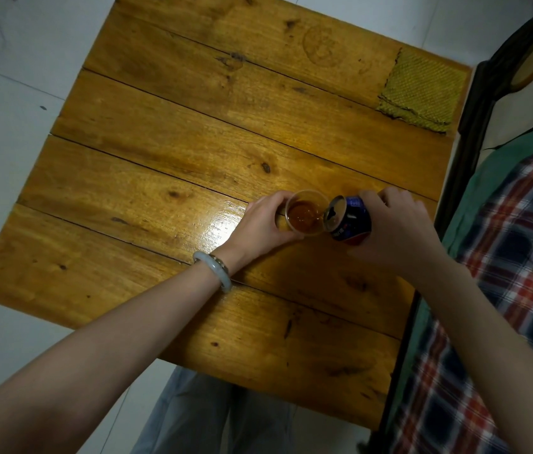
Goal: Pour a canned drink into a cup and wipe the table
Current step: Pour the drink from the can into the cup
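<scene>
A clear plastic cup point(306, 213) stands on the wooden table point(160, 165) and holds brown drink. My left hand point(266, 224) curls round the cup from the left. My right hand point(396, 231) grips a dark blue can point(350, 219), tipped on its side with its open top against the cup's right rim. A yellow-green woven cloth point(422, 90) lies flat on the table's far right corner, well away from both hands.
The table's right edge runs beside a dark wooden chair frame point(475, 126) and plaid fabric point(504, 290). White tiled floor point(13, 126) surrounds the table on the left. A pale bangle point(217, 268) sits on my left wrist. Faint ring marks point(322, 47) show on the far boards.
</scene>
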The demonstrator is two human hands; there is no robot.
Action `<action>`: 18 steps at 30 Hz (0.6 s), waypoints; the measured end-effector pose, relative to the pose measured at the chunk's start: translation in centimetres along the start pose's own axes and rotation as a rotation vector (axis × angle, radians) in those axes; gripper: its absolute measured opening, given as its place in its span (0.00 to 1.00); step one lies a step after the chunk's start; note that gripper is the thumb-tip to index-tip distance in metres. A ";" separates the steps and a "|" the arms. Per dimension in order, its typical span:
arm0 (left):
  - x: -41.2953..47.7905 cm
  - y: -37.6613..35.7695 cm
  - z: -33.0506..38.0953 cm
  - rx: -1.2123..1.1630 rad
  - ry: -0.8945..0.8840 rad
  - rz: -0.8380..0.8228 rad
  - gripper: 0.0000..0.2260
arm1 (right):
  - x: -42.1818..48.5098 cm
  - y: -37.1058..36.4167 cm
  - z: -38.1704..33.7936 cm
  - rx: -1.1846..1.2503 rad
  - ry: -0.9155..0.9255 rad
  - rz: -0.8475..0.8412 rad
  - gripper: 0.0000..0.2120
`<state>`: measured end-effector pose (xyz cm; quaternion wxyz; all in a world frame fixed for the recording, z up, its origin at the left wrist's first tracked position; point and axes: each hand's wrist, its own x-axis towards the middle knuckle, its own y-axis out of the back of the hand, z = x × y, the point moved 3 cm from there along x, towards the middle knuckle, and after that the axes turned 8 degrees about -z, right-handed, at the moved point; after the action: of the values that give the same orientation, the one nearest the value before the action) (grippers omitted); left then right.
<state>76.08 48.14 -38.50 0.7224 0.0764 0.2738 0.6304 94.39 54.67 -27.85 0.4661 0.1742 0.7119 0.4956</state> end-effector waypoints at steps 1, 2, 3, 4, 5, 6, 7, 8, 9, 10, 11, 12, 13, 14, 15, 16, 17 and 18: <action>0.0 0.0 0.1 0.000 0.001 -0.001 0.29 | 0.0 0.0 0.0 0.001 0.001 0.001 0.36; 0.0 0.0 0.1 0.000 0.004 -0.002 0.29 | 0.0 0.0 0.0 0.000 0.002 0.001 0.36; 0.0 0.0 0.1 0.001 0.008 -0.002 0.29 | 0.0 0.0 0.0 -0.002 0.003 0.001 0.36; -0.1 0.0 0.1 0.002 0.009 -0.001 0.29 | 0.0 0.1 0.0 -0.004 0.004 0.002 0.36; -0.1 0.0 0.2 0.002 0.010 0.001 0.29 | 0.0 0.1 0.0 -0.004 0.004 0.002 0.36; -0.1 0.0 0.2 0.001 0.010 0.002 0.29 | 0.0 0.1 0.0 -0.004 0.004 0.003 0.36; 0.0 0.0 0.2 -0.002 0.009 0.003 0.29 | -0.1 0.1 0.0 -0.004 0.006 0.005 0.36; 0.0 0.0 0.2 -0.004 0.007 0.003 0.29 | -0.1 0.1 0.0 -0.005 0.007 0.007 0.36; 0.0 0.0 0.2 -0.004 0.006 0.003 0.29 | -0.1 0.1 0.0 -0.006 0.007 0.007 0.36; 0.0 0.0 0.1 -0.003 0.008 0.003 0.29 | -0.1 0.1 0.0 -0.006 0.008 0.008 0.36; -0.1 0.0 0.2 0.003 0.006 0.005 0.29 | -0.1 0.1 0.0 -0.006 0.009 0.009 0.36; -0.1 0.0 0.2 0.009 0.004 0.009 0.29 | -0.1 0.1 0.0 -0.006 0.009 0.009 0.36; -0.1 0.0 0.3 0.014 0.004 0.011 0.29 | -0.1 0.2 0.0 -0.006 0.008 0.008 0.36; -0.1 0.0 0.3 0.014 0.006 0.012 0.29 | -0.1 0.2 0.0 -0.005 0.007 0.008 0.36; -0.1 0.0 0.3 0.010 0.010 0.010 0.29 | 0.0 0.2 0.0 -0.002 0.006 0.010 0.36; -0.1 0.1 0.4 0.005 0.012 0.009 0.29 | 0.0 0.2 0.0 0.002 0.007 0.014 0.36; -0.1 0.1 0.4 0.003 0.016 0.007 0.29 | 0.0 0.2 -0.1 0.005 0.008 0.017 0.36; -0.1 0.1 0.3 0.001 0.018 0.006 0.29 | 0.0 0.3 -0.1 0.005 0.007 0.016 0.36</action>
<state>76.18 48.16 -38.18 0.7180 0.0718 0.2805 0.6330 94.28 54.75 -27.62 0.4592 0.1792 0.7133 0.4982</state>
